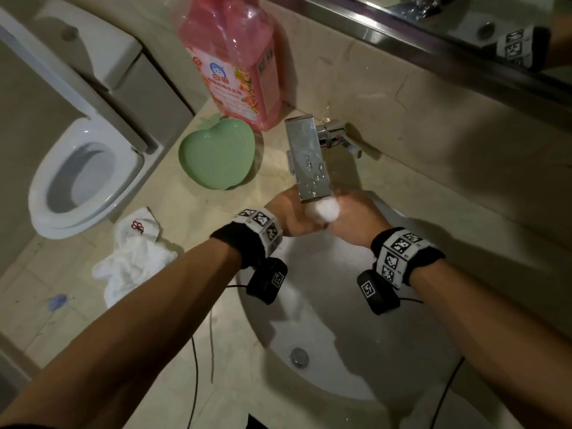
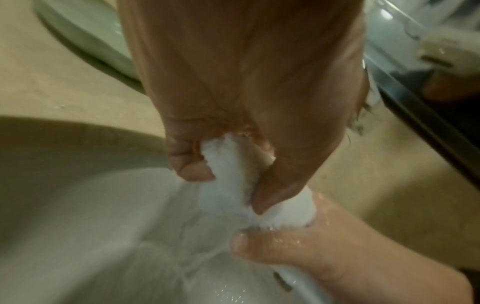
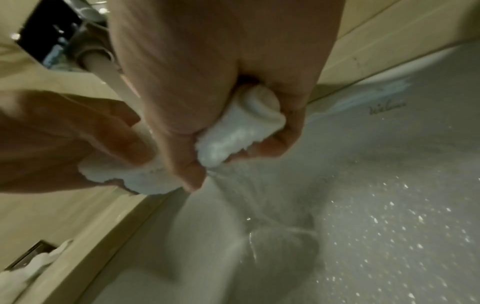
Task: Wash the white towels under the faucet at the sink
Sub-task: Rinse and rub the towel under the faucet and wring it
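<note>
Towel in hand: twisted white towel (image 1: 324,211) at frame centre, under the faucet (image 1: 309,159), so water runs through it into the sink (image 1: 402,351).
Grip: our left hand (image 1: 288,216) and right hand (image 1: 360,219) both clamp it, wringing.
Waiting: second towel (image 1: 133,255) crumpled on the tabletop (image 1: 216,305), lower left.
Beyond: pink detergent bottle (image 1: 235,60), green dish (image 1: 216,153).

Location: a bathroom. Indicators: a white toilet (image 1: 83,168) beside a beige marble vanity counter (image 1: 173,212), an inset white basin (image 1: 325,329) with chrome faucet (image 1: 309,162), and a wall mirror (image 1: 464,23) above
</note>
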